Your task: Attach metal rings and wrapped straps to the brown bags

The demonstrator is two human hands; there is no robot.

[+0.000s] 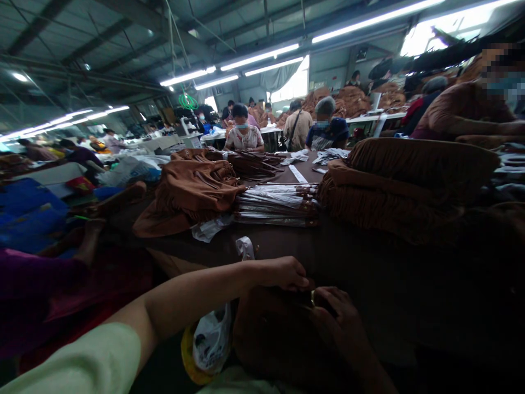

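Note:
A dark brown suede-like bag (266,328) lies at the table's near edge, against my body; much of it is in deep shadow. My left hand (289,273) reaches in from the left with its fingers closed, pinching at the bag's upper edge. Beside it, my right hand (340,314) has its fingers curled over the same edge, and a gold-coloured ring shows by the fingers. The two hands are close together but apart. Whatever small part lies between the fingertips is too dark to make out.
Ahead on the dark table (295,246) lie brown bags (197,186), a bundle of white-wrapped straps (279,205) and a tall stack of fringed bags (394,186). A plastic bag (213,336) hangs below my left forearm. A co-worker's purple sleeve (41,290) is at left. Several people work beyond.

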